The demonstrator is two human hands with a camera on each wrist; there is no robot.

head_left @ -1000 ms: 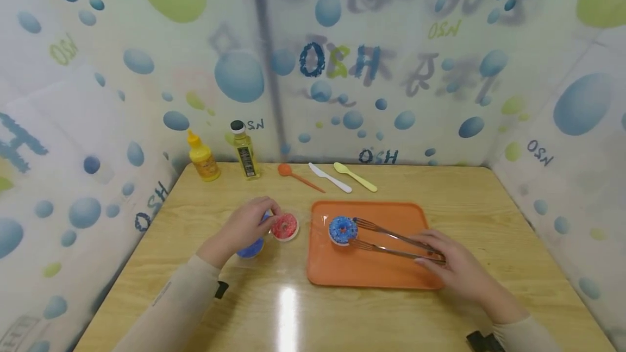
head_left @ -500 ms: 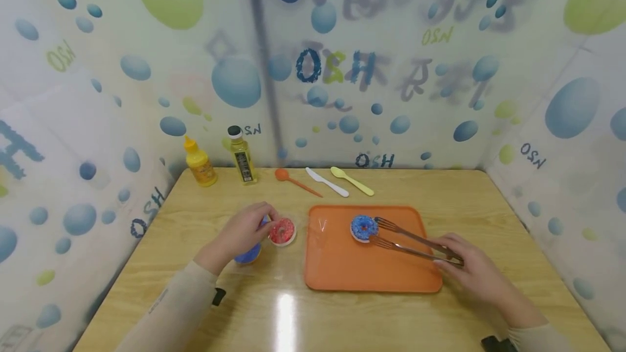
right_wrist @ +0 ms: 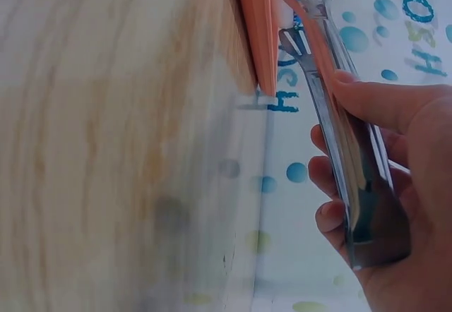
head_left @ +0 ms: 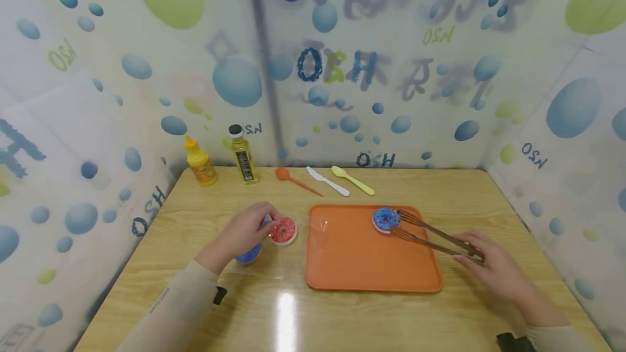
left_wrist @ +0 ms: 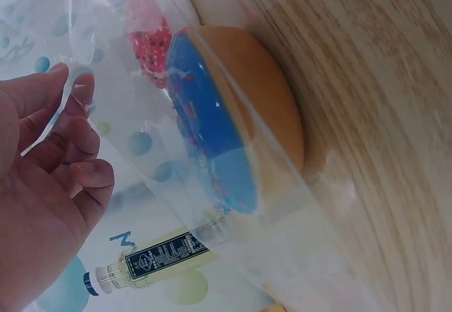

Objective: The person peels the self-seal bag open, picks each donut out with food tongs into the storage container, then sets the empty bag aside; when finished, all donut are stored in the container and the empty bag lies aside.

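Thumb and index finger of my left hand (head_left: pixel 239 232) pinch the edge of a clear plastic bag (left_wrist: pixel 296 220). Through its film show a red-iced toy donut (head_left: pixel 285 231) and a larger one with blue icing (left_wrist: pixel 272 107), partly behind the hand in the head view. My right hand (head_left: pixel 501 273) grips metal tongs (head_left: pixel 442 240) near their closed end. At their other end, the slotted tips are right at a small blue sprinkled donut (head_left: pixel 386 220), over the far right part of the orange tray (head_left: pixel 362 270). The right wrist view shows fingers wrapped round the tongs (right_wrist: pixel 353 157).
Along the table's back edge stand a yellow squeeze bottle (head_left: pixel 201 164) and a dark-capped oil bottle (head_left: pixel 243 156). To their right lie an orange spoon (head_left: pixel 295 180), a white knife (head_left: pixel 327 181) and a yellow spoon (head_left: pixel 353 180). A patterned wall (head_left: pixel 313 124) rises behind.
The right hand, the tongs and the small blue donut have moved right across the tray, from its left part to the far right. The left hand keeps its pinch on the bag.
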